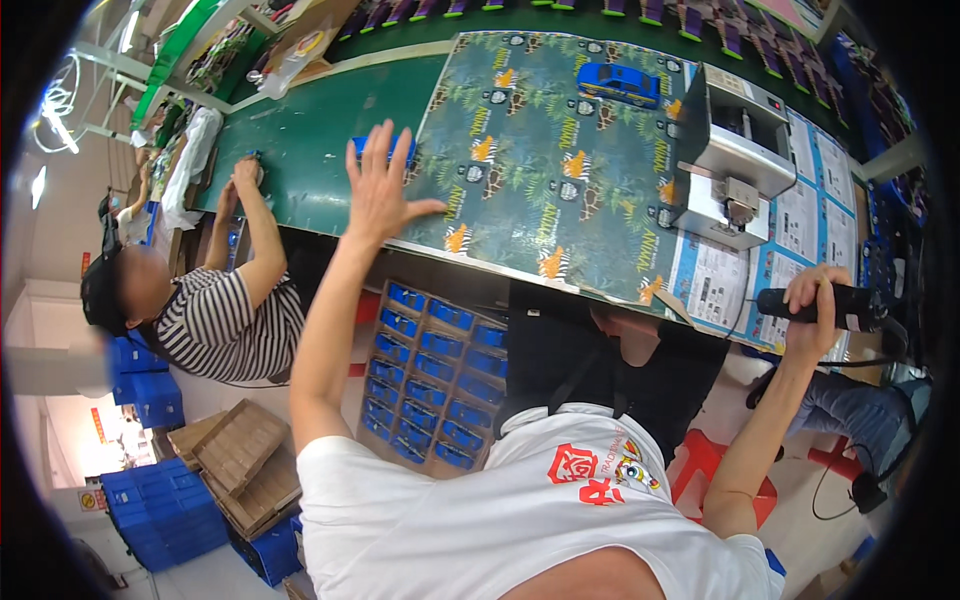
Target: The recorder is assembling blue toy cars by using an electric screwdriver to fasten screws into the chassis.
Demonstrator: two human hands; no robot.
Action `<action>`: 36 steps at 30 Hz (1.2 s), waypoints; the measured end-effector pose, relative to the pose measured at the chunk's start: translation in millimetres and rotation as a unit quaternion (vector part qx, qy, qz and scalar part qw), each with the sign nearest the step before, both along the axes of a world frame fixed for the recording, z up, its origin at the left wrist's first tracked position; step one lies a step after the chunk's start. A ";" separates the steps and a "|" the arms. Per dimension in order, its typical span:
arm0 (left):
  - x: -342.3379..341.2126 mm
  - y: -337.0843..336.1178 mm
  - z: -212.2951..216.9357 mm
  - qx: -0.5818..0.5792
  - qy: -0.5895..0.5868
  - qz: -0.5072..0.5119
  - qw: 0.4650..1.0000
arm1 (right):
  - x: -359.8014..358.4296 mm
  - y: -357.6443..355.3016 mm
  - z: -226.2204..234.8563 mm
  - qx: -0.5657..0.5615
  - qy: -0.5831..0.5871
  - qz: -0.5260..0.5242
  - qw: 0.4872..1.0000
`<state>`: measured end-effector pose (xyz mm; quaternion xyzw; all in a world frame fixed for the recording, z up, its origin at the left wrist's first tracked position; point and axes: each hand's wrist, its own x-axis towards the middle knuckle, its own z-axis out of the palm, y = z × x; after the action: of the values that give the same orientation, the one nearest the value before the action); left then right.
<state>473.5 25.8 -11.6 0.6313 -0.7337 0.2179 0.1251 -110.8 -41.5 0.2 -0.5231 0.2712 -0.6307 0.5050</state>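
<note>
Head view: hands well apart. Left hand point(376, 200) open, fingers spread over a blue toy car point(409, 152) on the green tabletop point(305, 185), just left of the patterned sheet point(520, 210); contact hidden. Right hand point(815, 303) wrapped around a black cylindrical tool point(854, 308) near the right end. Second blue car point(620, 84) toward the sheet's far side, left of the grey machine point(740, 160). Cars probably light, stiff, smooth plastic; best taken across both sides, mid-body. Room leftward over green; machine obstructs rightward; front edge drops toward a compartmented tray point(432, 372).
</note>
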 end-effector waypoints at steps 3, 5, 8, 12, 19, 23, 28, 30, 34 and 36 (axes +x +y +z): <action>-58.4 10.4 -18.7 -0.032 0.106 -0.096 0.989 | -10.1 0.2 -0.1 -0.007 -0.004 -0.028 1.000; -134.9 1.3 -33.5 -0.059 0.168 -0.185 0.967 | -25.1 3.8 -1.4 0.015 -0.020 -0.049 0.998; -245.4 -5.4 -25.6 -0.074 0.273 -0.298 0.912 | -5.7 15.2 3.6 0.073 -0.002 -0.145 0.987; -369.2 -32.9 -14.5 -0.016 0.449 -0.392 0.802 | -20.5 43.8 39.8 -0.020 0.031 -0.054 0.998; -607.4 -159.2 3.3 0.408 0.606 -0.279 0.623 | -104.1 119.4 60.8 0.043 -0.017 -0.078 0.996; -700.9 -226.2 -11.8 0.318 0.437 -0.211 0.814 | -109.5 137.5 59.0 0.077 0.018 -0.080 0.994; -724.6 -241.4 -10.9 0.327 0.375 -0.136 0.857 | -117.3 138.6 60.9 0.095 -0.030 -0.080 0.992; -712.1 -239.1 -20.3 0.374 0.558 -0.188 0.716 | -117.8 131.2 59.3 0.070 -0.005 -0.104 0.992; -654.6 -204.6 -20.7 0.322 0.734 -0.262 0.538 | -118.0 115.9 52.2 0.081 -0.021 -0.084 0.993; -624.7 -149.2 11.2 0.329 0.799 -0.291 0.411 | -138.3 111.6 38.9 -0.008 0.008 -0.066 0.998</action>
<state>-151.3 -123.4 -0.4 0.2613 -0.4571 -0.6925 0.4931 -249.0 70.2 39.1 -0.5133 0.3041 -0.6605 0.4558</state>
